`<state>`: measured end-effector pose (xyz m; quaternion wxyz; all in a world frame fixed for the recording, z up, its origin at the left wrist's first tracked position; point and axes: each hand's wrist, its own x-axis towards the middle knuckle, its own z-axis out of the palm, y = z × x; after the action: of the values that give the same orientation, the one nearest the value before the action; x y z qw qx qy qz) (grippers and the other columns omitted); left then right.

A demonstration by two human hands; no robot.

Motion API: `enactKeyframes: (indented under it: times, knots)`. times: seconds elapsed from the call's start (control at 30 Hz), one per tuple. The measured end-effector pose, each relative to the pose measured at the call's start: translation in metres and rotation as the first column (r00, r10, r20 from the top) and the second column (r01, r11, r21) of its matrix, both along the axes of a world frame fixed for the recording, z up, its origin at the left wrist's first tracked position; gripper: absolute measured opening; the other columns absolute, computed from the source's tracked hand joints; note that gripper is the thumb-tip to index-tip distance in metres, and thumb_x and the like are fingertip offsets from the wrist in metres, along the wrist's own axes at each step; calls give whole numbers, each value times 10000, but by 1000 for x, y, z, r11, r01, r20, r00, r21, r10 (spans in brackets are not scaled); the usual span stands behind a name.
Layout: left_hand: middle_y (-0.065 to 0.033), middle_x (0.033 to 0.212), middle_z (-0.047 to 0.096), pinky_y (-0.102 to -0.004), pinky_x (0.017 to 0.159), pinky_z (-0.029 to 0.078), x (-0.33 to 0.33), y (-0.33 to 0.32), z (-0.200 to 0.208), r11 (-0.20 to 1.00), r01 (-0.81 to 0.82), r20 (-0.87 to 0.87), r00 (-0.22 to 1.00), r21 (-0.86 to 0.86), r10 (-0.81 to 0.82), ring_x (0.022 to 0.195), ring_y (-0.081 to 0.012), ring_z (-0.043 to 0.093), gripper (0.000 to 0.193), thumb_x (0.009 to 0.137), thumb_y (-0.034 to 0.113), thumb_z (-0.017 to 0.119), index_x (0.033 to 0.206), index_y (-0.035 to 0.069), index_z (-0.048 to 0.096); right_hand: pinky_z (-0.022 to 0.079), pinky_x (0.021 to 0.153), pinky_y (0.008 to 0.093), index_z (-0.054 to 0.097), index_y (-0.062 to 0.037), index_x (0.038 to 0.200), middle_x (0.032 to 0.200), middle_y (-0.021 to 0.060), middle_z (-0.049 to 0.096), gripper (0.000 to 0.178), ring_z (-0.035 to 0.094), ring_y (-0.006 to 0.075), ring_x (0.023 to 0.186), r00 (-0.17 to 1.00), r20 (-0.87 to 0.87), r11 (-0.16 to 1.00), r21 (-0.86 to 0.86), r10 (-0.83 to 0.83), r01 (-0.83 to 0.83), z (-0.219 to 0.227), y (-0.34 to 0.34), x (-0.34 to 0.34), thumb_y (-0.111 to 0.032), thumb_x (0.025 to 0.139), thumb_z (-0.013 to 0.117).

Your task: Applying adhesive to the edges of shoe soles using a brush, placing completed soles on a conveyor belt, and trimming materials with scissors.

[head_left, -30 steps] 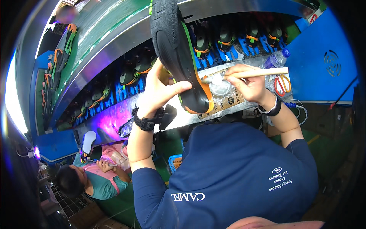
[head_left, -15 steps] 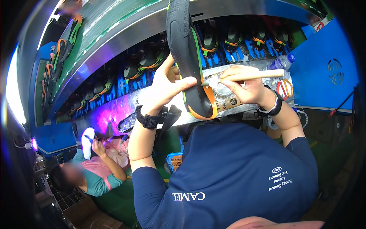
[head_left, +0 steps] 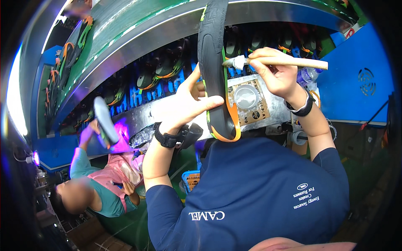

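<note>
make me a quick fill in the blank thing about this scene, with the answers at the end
1. The left hand grips a black sole whose near end is edged in ____.
2. The brush is held in the person's ____ hand.
3. The round dish rests on a flat printed sheet that is ____ in colour.
4. The co-worker's apron at lower left is coloured ____.

Missing words: orange; right; brown; pink

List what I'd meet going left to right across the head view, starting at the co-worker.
Co-worker, left hand, black-soled shoe, round container, right hand, plastic bottle, blue panel.
</note>
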<state>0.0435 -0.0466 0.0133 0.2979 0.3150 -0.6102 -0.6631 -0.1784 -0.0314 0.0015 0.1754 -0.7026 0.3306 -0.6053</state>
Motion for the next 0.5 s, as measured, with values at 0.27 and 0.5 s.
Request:
enactKeyframes:
  times: [0.27, 0.5]
  knots:
    - [-95, 1162, 434, -271, 790, 440, -3, 13, 2, 999, 36, -38, 999, 41, -34, 941, -168, 508, 712, 669, 59, 670, 1262, 29, 276, 424, 483, 178, 582, 49, 777, 770, 96, 579, 54, 543, 95, 584, 997, -41, 987, -146, -72, 65, 13, -10, -7, 42, 724, 574]
    - [-109, 1109, 477, -270, 772, 442, -20, -4, 1, 996, 87, -87, 993, 32, -84, 914, -163, 521, 654, 708, 63, 640, 1249, 18, 275, 457, 534, 281, 570, 42, 691, 702, 150, 587, 22, 562, 228, 588, 972, -221, 986, -161, -78, 43, 6, 0, -20, 43, 672, 582]
